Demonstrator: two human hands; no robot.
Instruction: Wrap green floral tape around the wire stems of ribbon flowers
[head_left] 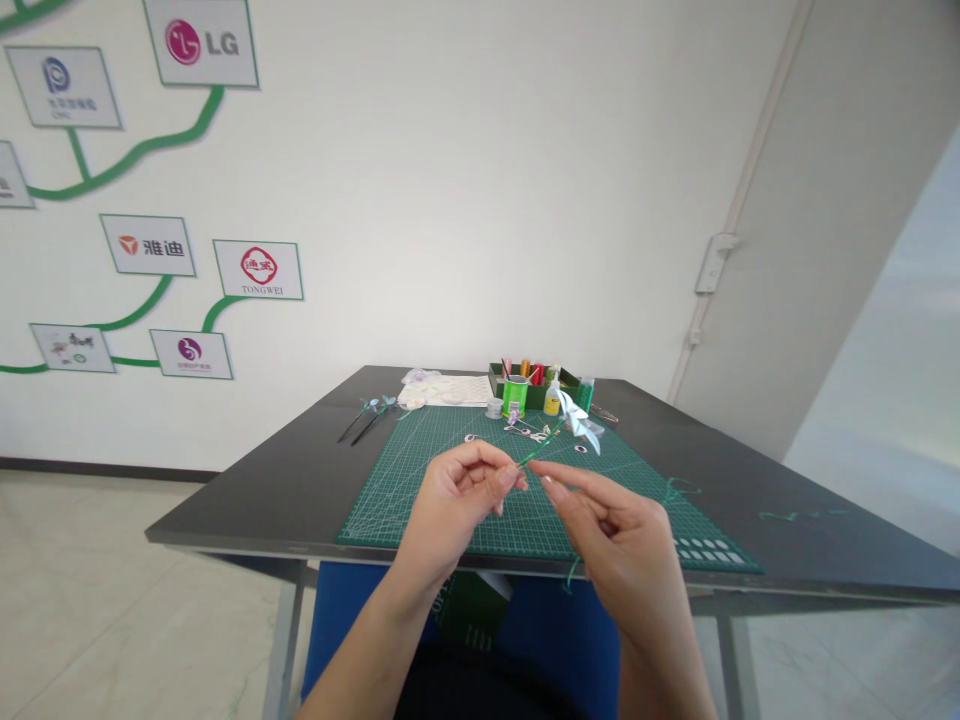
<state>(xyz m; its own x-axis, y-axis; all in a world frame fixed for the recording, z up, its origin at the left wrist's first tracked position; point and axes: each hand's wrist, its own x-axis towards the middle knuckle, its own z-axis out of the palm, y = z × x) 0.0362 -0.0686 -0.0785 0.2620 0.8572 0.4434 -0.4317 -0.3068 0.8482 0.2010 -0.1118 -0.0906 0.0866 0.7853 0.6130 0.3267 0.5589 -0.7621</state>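
My left hand (465,490) pinches the lower end of a thin green-wrapped stem (541,450) between thumb and fingertips. The stem slants up to the right and ends in a pale blue-white artificial flower (580,418) with pointed petals. Close beside it, my right hand (611,520) has thumb and index finger pressed together near the stem's lower end. A length of green thread (574,573) hangs under the right hand, past the table edge. Both hands are above a green cutting mat (375,510).
A dark green box (496,378) of thread spools stands at the back, with a green can (515,396) and a glue bottle (553,398) before it. Two finished-looking flower stems (369,420) lie left. White sheets (450,390) are behind. Thread scraps (679,490) lie right.
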